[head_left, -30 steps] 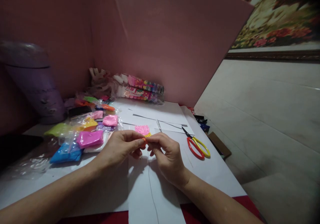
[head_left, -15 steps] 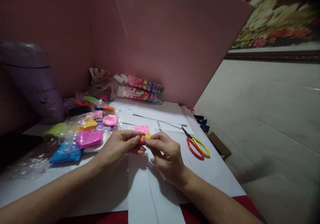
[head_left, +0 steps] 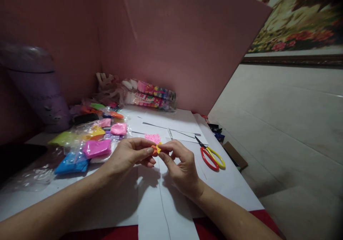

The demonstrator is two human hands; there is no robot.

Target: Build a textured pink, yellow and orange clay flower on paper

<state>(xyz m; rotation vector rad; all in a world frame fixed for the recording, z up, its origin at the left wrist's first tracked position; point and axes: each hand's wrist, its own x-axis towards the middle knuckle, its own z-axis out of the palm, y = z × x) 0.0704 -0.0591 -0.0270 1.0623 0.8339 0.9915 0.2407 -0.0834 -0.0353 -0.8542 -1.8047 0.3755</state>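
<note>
A small lump of orange clay (head_left: 154, 150) is pinched between the thumb and fingers of my left hand (head_left: 131, 154). From the other side, the thumb and index finger of my right hand (head_left: 180, 163) close in at the lump's right edge. Just behind the fingertips lies yellow clay (head_left: 159, 148), partly covered by my hand. A ridged pink clay piece (head_left: 152, 138) rests on the white paper beyond it. Both hands are held above a white paper strip (head_left: 152, 204) with a thin dark line along it.
Scissors (head_left: 210, 157) with red and yellow handles lie to the right. A slim silver tool (head_left: 170, 134) is behind my right hand. Bagged clay packs (head_left: 97, 148) crowd the left, beside a purple bottle (head_left: 45, 93). Plastic-wrapped supplies (head_left: 150, 95) lie against the pink panel (head_left: 166, 47).
My right fingertips have shifted slightly and spread a little at the orange lump, showing more yellow between them. The lump has moved slightly right. My left hand stays nearly in place.
</note>
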